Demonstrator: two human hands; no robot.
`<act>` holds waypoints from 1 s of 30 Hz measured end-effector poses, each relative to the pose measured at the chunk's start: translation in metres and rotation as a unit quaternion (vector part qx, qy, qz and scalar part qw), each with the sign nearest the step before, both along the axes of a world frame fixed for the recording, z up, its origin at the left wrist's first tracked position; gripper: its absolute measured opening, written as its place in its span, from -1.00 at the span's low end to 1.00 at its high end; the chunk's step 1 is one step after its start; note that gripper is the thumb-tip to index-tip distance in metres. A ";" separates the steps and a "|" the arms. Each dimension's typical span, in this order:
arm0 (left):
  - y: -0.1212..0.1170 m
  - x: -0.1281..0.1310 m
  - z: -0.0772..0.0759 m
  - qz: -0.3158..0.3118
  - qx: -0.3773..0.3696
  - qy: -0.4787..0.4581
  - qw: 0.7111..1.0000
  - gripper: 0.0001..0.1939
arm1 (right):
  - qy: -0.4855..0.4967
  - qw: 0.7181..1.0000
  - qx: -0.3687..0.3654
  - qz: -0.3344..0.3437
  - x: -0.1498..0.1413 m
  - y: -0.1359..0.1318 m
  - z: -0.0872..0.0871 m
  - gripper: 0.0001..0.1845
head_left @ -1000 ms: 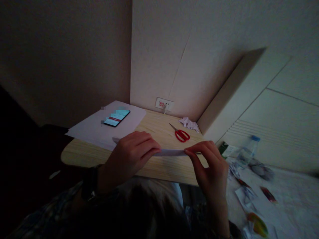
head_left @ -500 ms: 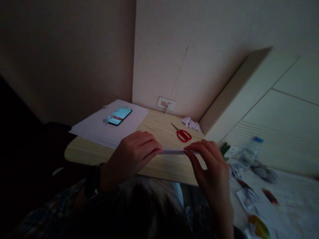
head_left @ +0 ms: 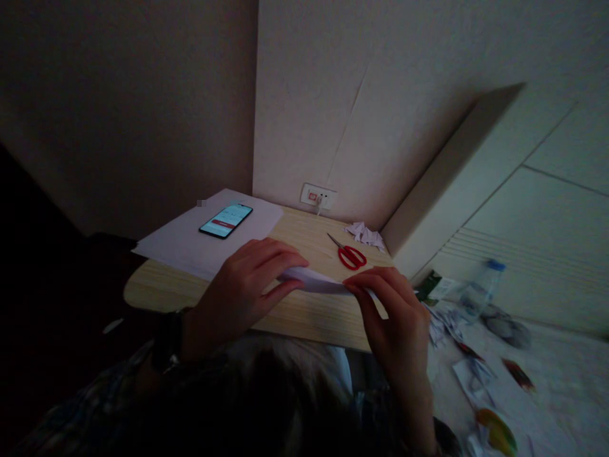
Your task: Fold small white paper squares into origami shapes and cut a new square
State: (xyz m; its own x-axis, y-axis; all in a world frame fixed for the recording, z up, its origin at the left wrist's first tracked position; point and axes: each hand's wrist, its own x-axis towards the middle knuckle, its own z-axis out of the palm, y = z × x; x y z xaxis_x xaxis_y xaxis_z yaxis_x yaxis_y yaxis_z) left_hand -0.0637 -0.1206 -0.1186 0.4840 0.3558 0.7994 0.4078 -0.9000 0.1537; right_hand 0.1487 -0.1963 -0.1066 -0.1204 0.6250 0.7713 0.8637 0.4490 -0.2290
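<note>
Above the near part of the small wooden table, a narrow folded strip of white paper stretches between my two hands. My right hand pinches its right end between thumb and fingertips. At the other end, my left hand has the paper between thumb and fingers, with the thumb a little lower and the strip gaping there. Beyond the hands lie red-handled scissors, blades pointing to the back left. A lit phone rests on white paper sheets at the left.
Folded paper pieces lie at the table's back right corner, below a wall socket with a plug in it. On the lower surface at the right are a clear bottle with a blue cap, paper scraps and small packets.
The paper strip has opened wider near my left hand, whose thumb and fingers have spread apart. My right hand has shifted slightly left, still pinching.
</note>
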 end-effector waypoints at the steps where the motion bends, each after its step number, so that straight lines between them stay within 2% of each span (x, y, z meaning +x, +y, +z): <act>1: 0.000 -0.003 0.000 0.009 -0.009 -0.012 1.000 -0.84 | 0.013 1.000 -0.001 -0.001 0.002 0.000 -0.001 -0.86; 5: 0.002 -0.011 -0.002 0.020 -0.076 -0.093 0.993 -0.71 | 0.056 0.998 -0.002 -0.010 0.006 -0.001 -0.004 -0.88; 10: 0.003 -0.010 -0.005 -0.009 -0.135 -0.176 0.975 -0.65 | 0.077 0.997 -0.002 -0.011 0.007 0.000 -0.006 -0.86; 15: 0.001 -0.003 -0.006 0.001 -0.153 -0.204 0.967 -0.81 | 0.089 0.996 -0.003 -0.001 0.005 0.001 -0.006 -0.86; 17: 0.000 -0.001 -0.005 0.002 -0.184 -0.224 0.957 -0.85 | 0.091 0.996 -0.002 0.003 0.002 0.002 -0.005 -0.85; 22: -0.003 0.007 0.000 -0.013 -0.271 -0.269 0.924 -0.82 | 0.078 0.997 0.000 0.013 -0.007 0.004 -0.003 -0.86; 30: -0.011 0.010 0.006 -0.040 -0.295 -0.287 0.911 -0.77 | 0.065 0.997 0.024 0.013 -0.013 0.002 -0.002 -0.86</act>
State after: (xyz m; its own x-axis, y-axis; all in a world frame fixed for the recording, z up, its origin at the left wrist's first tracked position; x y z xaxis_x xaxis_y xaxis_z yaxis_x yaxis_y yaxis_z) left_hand -0.0542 -0.1317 -0.1123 0.0890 0.7870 0.6106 0.0450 -0.6155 0.7868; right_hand 0.1354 -0.1939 -0.1091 -0.0332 0.5843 0.8108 0.8156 0.4848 -0.3160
